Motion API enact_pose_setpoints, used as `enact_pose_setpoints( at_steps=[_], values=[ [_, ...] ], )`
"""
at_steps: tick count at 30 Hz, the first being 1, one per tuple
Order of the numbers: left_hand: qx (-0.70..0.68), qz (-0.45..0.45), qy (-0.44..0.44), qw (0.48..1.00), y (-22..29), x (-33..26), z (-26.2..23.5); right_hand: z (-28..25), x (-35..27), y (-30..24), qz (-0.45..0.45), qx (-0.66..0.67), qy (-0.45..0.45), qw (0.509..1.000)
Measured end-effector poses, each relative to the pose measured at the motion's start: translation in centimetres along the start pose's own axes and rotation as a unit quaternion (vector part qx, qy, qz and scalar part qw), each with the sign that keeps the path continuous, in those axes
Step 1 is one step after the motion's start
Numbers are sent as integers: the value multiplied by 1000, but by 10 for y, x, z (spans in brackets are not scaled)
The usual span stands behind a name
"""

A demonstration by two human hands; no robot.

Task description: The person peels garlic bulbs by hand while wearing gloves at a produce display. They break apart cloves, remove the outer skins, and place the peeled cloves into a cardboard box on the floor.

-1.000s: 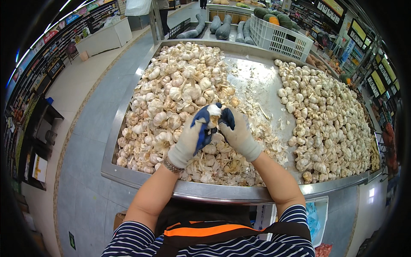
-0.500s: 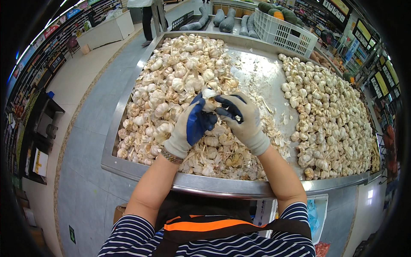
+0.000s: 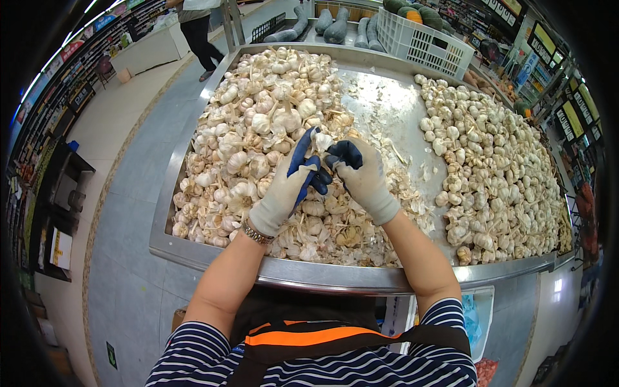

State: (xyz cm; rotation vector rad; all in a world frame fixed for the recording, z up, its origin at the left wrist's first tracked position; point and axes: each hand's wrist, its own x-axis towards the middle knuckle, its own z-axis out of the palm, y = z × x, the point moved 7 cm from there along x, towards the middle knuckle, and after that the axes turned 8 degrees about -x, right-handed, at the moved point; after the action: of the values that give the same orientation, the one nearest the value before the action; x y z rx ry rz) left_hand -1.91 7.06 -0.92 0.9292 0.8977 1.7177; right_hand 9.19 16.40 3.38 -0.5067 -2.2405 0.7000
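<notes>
Both hands wear white gloves with blue-coated palms and fingers. Between them is a pale garlic bulb [image 3: 321, 142], partly covered by fingers. My left hand [image 3: 291, 184] holds it from the left, its fingers bent around the lower side. From the right, my right hand [image 3: 362, 173] has its fingers curled in against the bulb; whether they pinch its skin is hidden. Beneath the hands lies a big heap of garlic bulbs [image 3: 242, 138] mixed with loose, papery skins [image 3: 403, 184].
A metal-edged display table [image 3: 335, 274] bears the heap and, at right, a second garlic pile [image 3: 493, 174]. At the back are grey-green gourds [image 3: 336, 29] and a white plastic crate [image 3: 422, 48] of pumpkins. A person [image 3: 200, 39] walks at the far left. Below right sits a white bin [image 3: 482, 322].
My right fingers have curled in closer, and the left hand has turned slightly with the bulb. In the aisle, the person has come further into view.
</notes>
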Motion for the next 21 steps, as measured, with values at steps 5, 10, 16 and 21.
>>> enact_pose_setpoints(
  at_steps=[5, 10, 16, 21],
  values=[
    [-293, -16, -9, 956, -15, 6, -20, 8, -1, 7, 81, 230, 22, 970],
    [-354, -54, -87, 929, -8, 10, -16, 6, 5, 62, 40, -109, 16, 993],
    [-226, -70, 105, 966, -2, 3, -5, -17, 9, -13, -41, -24, -31, 998],
    [-152, -81, 41, 984, -12, -1, -6, -5, 4, -3, -73, -33, -18, 997]
  ],
)
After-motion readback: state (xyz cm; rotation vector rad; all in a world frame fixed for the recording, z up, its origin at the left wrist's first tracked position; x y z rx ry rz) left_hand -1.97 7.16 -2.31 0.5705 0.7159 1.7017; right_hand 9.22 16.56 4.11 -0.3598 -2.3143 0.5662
